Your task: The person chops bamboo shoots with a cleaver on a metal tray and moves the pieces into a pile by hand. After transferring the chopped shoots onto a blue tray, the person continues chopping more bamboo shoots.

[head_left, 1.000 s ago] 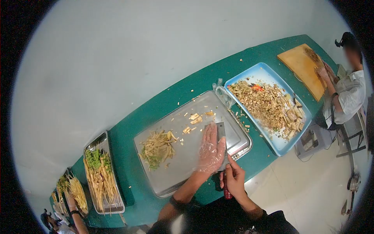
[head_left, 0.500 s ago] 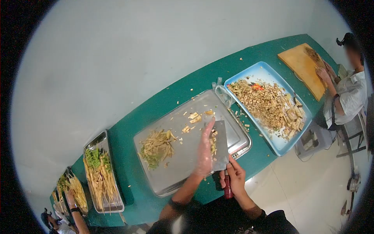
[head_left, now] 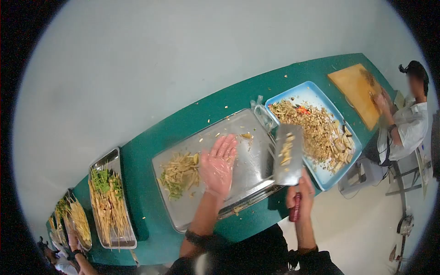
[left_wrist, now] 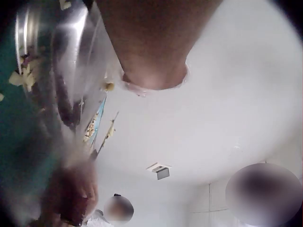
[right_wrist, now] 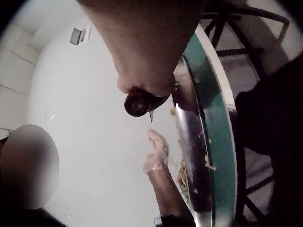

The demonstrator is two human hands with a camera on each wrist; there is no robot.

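My right hand (head_left: 303,196) grips the dark red handle (head_left: 295,208) of a cleaver (head_left: 297,149). Small chopped pale pieces (head_left: 286,150) lie on the cleaver's broad blade, which overlaps the near-left edge of a blue tray (head_left: 328,184) in the head view. My left hand (head_left: 218,168), in a clear plastic glove, has its fingers straight over a metal tray (head_left: 252,153). Beside that hand, a heap of pale strips with green bits (head_left: 179,173) sits on the metal tray's left part. In the right wrist view the handle's butt (right_wrist: 137,103) pokes out of my fist.
Chopped food (head_left: 321,133) fills much of the blue tray. Farther right, a person (head_left: 405,126) works at a wooden board (head_left: 350,87). At left, a steel tray (head_left: 129,244) holds long pale sticks and greens, with another person's arm (head_left: 82,261) beyond. Crumbs dot the green table (head_left: 220,107).
The cleaver has moved right from the metal tray to the blue tray's edge, carrying chopped pieces. My left hand has left the blade and moved left. The view has shifted a little.
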